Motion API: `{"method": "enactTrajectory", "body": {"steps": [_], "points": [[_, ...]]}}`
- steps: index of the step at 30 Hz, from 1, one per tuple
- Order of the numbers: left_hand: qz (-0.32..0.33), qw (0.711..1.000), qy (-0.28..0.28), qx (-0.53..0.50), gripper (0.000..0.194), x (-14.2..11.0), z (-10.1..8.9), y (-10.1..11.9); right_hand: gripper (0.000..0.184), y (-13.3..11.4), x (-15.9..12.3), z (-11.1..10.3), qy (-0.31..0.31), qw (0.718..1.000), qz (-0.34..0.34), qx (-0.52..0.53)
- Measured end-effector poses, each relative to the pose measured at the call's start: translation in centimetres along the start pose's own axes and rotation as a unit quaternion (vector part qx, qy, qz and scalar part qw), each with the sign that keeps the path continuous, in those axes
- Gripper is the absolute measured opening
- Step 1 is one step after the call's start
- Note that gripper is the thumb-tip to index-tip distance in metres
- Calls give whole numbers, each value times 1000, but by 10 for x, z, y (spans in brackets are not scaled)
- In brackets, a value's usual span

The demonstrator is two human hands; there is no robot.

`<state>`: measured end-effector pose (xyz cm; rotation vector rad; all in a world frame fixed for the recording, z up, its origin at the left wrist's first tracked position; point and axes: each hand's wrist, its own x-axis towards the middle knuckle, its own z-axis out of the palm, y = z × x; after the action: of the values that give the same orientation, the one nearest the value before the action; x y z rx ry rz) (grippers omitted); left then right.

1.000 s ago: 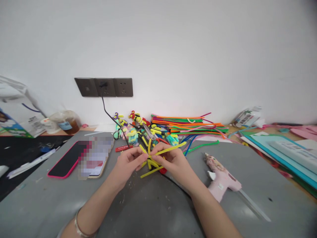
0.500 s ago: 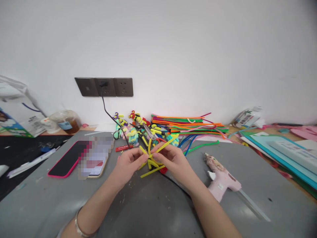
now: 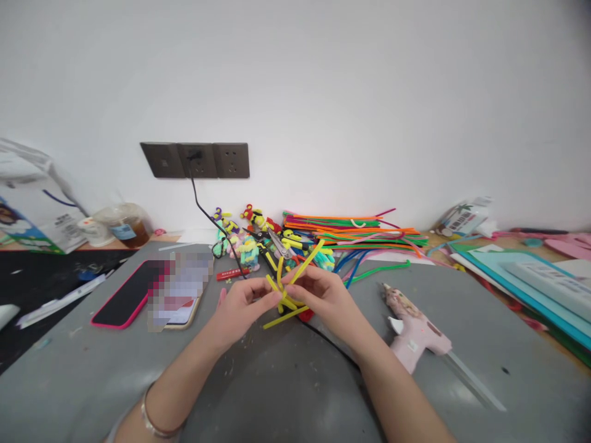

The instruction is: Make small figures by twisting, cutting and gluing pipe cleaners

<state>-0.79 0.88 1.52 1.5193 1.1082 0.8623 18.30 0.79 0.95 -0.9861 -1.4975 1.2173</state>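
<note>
Both hands meet over the middle of the grey table. A bundle of yellow pipe cleaners (image 3: 281, 271), its strands fanning out from one centre, is pinched between them. My left hand (image 3: 248, 307) is closed on its left side, thumb against fingertips. My right hand (image 3: 323, 303) is closed on the right side, with one strand rising up and right past its fingers. Another yellow strand points down and left below the hands. My fingers hide the middle of the bundle, where the strands join.
Behind my hands lie small pipe-cleaner figures (image 3: 253, 216), scissors (image 3: 279, 246) and a heap of coloured pipe cleaners (image 3: 369, 237). A pink glue gun (image 3: 413, 332) rests at right. Two phones (image 3: 133, 295) lie at left. A black cord (image 3: 201, 208) hangs from the wall socket.
The yellow strand by my right hand has swung from pointing right to pointing steeply up. Both hands keep their pinch, and my left hand has shifted slightly to the right.
</note>
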Motion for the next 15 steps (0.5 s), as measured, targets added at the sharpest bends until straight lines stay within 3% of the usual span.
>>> {"method": "enactTrajectory", "body": {"steps": [8,15], "points": [[13,999,-45,-1,37,1,-2,-1,26,2,1,-3,-37,999,-11,9],[-13,997,-70,7,37,0,-2,-1,21,2,0,-6,-60,998,-8,24]]}}
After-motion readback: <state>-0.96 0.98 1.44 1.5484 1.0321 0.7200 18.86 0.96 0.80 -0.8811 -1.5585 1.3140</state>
